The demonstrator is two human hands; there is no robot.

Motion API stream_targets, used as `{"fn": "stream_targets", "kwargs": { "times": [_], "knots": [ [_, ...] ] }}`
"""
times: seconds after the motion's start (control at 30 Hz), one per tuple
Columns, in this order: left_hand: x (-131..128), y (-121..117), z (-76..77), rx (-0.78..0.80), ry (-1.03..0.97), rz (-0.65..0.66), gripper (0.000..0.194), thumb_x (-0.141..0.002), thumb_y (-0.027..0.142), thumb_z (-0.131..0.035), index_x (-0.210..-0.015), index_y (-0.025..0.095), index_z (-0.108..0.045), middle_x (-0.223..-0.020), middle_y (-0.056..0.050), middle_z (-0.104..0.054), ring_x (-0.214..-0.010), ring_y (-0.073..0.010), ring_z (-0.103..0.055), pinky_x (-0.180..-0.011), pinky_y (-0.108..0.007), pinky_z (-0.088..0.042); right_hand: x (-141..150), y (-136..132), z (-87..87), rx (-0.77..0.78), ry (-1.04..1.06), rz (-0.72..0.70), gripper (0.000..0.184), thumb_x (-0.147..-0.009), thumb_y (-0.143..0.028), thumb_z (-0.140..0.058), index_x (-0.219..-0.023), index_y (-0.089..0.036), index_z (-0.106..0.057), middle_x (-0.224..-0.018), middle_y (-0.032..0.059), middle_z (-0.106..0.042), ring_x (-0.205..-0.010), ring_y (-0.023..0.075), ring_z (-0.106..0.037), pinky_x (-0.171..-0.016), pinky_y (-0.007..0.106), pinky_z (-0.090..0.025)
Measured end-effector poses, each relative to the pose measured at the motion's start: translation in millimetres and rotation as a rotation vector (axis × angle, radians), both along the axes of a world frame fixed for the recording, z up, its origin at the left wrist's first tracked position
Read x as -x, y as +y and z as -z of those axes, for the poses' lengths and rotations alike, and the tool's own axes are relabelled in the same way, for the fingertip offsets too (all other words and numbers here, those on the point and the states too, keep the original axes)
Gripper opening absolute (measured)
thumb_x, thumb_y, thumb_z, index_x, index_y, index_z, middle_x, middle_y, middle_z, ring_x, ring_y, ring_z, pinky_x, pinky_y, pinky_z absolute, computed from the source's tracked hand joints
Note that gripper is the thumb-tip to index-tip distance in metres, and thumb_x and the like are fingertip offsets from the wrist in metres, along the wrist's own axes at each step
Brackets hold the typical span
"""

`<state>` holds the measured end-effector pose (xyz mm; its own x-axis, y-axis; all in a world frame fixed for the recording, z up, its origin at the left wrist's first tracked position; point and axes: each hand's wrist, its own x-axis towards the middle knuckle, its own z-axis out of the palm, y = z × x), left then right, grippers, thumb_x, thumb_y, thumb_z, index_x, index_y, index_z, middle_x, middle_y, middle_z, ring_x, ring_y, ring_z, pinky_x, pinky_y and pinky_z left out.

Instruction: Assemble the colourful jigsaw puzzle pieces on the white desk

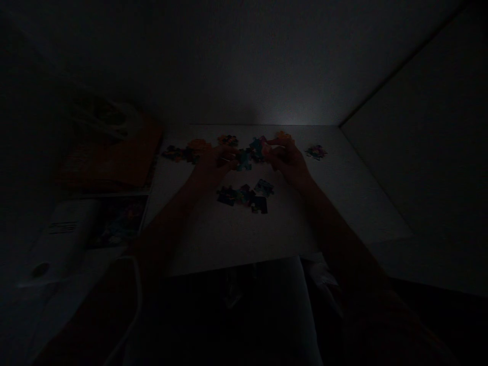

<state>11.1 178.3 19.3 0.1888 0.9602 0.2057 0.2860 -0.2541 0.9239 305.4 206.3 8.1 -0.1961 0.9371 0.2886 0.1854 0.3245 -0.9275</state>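
Hands meet over white tabletop (229, 239) in very dim light. Left hand (213, 163) pinches small blue cardboard jigsaw piece (243, 160); right hand (285, 157) grips another multicoloured joined bit (257, 149), the two touching. Dark loose pieces (246, 195) lie at 6 o'clock of hands, small clusters (190, 149) at 9, lone piece (316, 151) at 3. Assembly looks early: most pieces unjoined.
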Motion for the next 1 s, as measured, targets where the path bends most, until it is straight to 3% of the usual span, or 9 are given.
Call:
{"fn": "stream_targets", "kwargs": {
  "times": [0.27,0.63,0.83,1.0],
  "knots": [
    [0.2,-0.1,0.8,0.017,-0.047,0.038,0.033,-0.106,0.025,-0.086,-0.138,0.021,-0.08,-0.109,-0.006,-0.085,-0.1,-0.0211,-0.084,-0.097,-0.036,-0.07,-2.3,5.3,7.7,-0.053,0.053,-0.064,0.067,-0.091,-0.08,-0.101,-0.133,-0.035,-0.075,-0.099,0.0004,-0.081,-0.077,0.0201,-0.073,-0.059,0.033,-0.06],
    [0.8,0.6,0.5,0.013,-0.039,0.05,0.032,-0.103,0.026,-0.085,-0.134,0.02,-0.079,-0.104,-0.006,-0.085,-0.097,-0.0213,-0.084,-0.094,-0.034,-0.069,-6.8,7.0,7.6,-0.114,0.038,-0.082,0.066,-0.095,-0.083,-0.098,-0.139,-0.037,-0.078,-0.098,-0.0002,-0.081,-0.076,0.02,-0.072,-0.062,0.034,-0.062],
    [0.7,0.7,-1.9,0.006,-0.011,0.01,0.032,-0.103,0.023,-0.082,-0.134,0.019,-0.081,-0.109,-0.006,-0.084,-0.095,-0.0203,-0.083,-0.091,-0.034,-0.07,-8.1,6.7,6.5,-0.11,-0.007,-0.077,0.068,-0.097,-0.085,-0.095,-0.141,-0.034,-0.082,-0.1,0.0013,-0.082,-0.073,0.0177,-0.067,-0.063,0.033,-0.061],
    [-0.2,-0.1,-3.9,0.003,0.01,-0.072,0.03,-0.104,0.021,-0.08,-0.134,0.019,-0.082,-0.112,-0.007,-0.084,-0.09,-0.018,-0.081,-0.086,-0.031,-0.07,-6.4,1.2,6.4,-0.066,-0.046,-0.098,0.071,-0.096,-0.084,-0.095,-0.145,-0.034,-0.085,-0.114,0.0045,-0.087,-0.088,0.0209,-0.077,-0.069,0.033,-0.064]
  ]
}}
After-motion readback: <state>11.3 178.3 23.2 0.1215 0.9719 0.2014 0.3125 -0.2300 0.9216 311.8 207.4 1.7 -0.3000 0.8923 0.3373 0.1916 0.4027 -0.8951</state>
